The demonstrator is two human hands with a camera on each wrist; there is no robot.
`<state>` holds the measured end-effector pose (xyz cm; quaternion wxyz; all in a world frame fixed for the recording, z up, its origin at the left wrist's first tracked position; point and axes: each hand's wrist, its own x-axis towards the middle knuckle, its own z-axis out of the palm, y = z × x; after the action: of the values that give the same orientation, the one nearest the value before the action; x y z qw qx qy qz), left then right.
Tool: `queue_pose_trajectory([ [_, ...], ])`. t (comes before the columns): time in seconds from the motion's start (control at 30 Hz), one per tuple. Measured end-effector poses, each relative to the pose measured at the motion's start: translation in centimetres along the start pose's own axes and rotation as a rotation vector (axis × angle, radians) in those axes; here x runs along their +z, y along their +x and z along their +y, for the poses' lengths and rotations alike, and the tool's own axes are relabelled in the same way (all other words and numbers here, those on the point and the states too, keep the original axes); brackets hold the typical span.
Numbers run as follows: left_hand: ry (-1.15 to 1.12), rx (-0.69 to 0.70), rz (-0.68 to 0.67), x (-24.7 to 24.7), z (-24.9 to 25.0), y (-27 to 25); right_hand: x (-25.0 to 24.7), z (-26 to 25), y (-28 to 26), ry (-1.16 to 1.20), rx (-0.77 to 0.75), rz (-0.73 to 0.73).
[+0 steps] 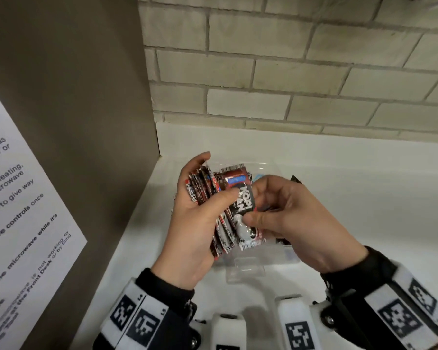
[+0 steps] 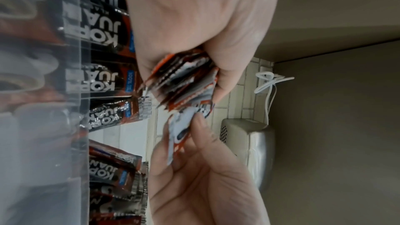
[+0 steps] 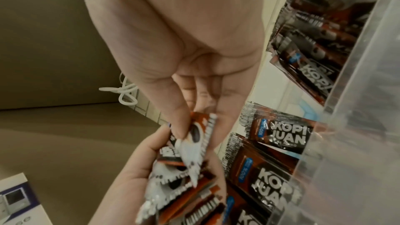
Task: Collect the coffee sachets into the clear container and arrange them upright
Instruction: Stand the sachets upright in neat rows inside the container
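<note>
My left hand (image 1: 216, 178) grips a fanned stack of dark red and black coffee sachets (image 1: 200, 188) above the clear container (image 1: 248, 271) on the white counter. My right hand (image 1: 253, 204) pinches the front sachet (image 1: 240, 198) of that stack between thumb and fingers. In the left wrist view the stack (image 2: 184, 78) sits in my left palm, with the right thumb on the pinched sachet (image 2: 184, 126). The right wrist view shows the same pinched sachet (image 3: 199, 136) above the stack (image 3: 184, 194). Several more sachets (image 3: 281, 139) lean behind the container's clear wall (image 3: 357, 109).
A brown cabinet side (image 1: 86, 97) with a white printed notice (image 1: 23, 210) closes off the left. A tiled wall (image 1: 288, 72) rises behind the white counter (image 1: 364, 185). A metal appliance (image 2: 255, 143) and a white cable (image 2: 268, 81) are in the corner.
</note>
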<state>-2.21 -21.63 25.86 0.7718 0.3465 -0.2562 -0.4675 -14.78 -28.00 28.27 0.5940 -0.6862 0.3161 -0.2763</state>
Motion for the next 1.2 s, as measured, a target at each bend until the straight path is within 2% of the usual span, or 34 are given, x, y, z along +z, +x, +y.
queue_pose_trajectory([
  [0.17,0.136,0.025,-0.017,0.0,0.0,-0.3,-0.2,-0.9,0.4,-0.234,-0.076,-0.07],
  [0.23,0.071,0.037,0.004,-0.1,0.4,-0.1,-0.8,-1.5,0.7,-0.263,-0.117,0.03],
  [0.33,-0.075,0.057,0.067,-0.4,1.8,0.3,-2.3,-1.7,1.2,-0.142,-0.144,0.319],
  [0.4,-0.14,0.059,0.086,-0.7,2.6,0.4,-2.5,-1.2,1.6,-0.252,-0.14,0.381],
  [0.53,-0.261,0.021,0.122,-1.3,3.0,0.6,-0.9,0.4,2.2,-0.679,-0.008,0.19],
  [0.63,-0.324,-0.059,0.147,-1.4,2.8,0.7,-0.1,1.3,3.1,-0.826,0.085,0.055],
  [0.77,-0.334,-0.078,0.14,-1.4,2.7,0.7,0.2,2.8,4.6,-1.058,0.149,0.013],
  [0.97,-0.352,-0.057,0.15,-1.6,3.1,0.8,-0.2,3.6,5.0,-1.092,0.208,0.127],
  [1.2,-0.353,-0.031,0.127,-1.7,3.3,0.7,0.4,4.0,4.9,-1.085,0.253,0.084],
])
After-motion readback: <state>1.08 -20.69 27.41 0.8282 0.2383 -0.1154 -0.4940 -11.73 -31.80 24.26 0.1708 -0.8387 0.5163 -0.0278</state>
